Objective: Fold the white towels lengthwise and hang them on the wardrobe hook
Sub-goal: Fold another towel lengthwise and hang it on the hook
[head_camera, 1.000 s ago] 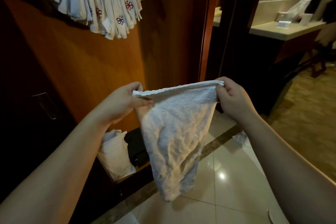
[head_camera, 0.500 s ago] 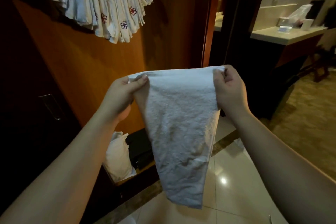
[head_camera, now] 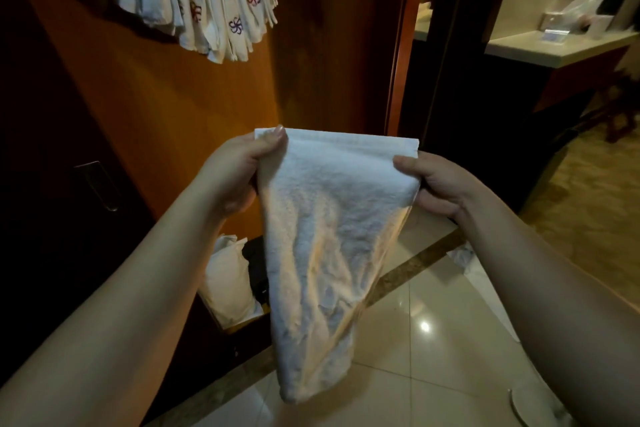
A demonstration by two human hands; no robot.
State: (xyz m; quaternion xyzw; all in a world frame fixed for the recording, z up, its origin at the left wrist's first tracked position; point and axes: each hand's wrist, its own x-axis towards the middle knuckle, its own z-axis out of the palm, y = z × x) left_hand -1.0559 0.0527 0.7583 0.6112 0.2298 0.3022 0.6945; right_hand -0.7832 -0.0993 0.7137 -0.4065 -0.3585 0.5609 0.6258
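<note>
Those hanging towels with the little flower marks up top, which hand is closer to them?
Left. The left hand is below the hanging towels, slightly to their right; the right hand is farther right, across the held towel.

Seen only as two arms and two hands. Left forearm (head_camera: 114, 305) bare along its whole visible length, broad near the lower edge of the view and narrowing toward the wrist, smooth in outline. Right forearm (head_camera: 540, 288) equally bare, with the same tapering shape. Left hand (head_camera: 239, 173) bare as well, with a short, rounded thumbnail (head_camera: 279, 134), pale and slightly glossy, apparently unpainted. Right hand (head_camera: 440, 184) bare too, with a thick, blunt-ended thumb (head_camera: 407, 163) and softly rounded knuckles. Rest of the body outside the view, so clothing impossible to tell.
</note>
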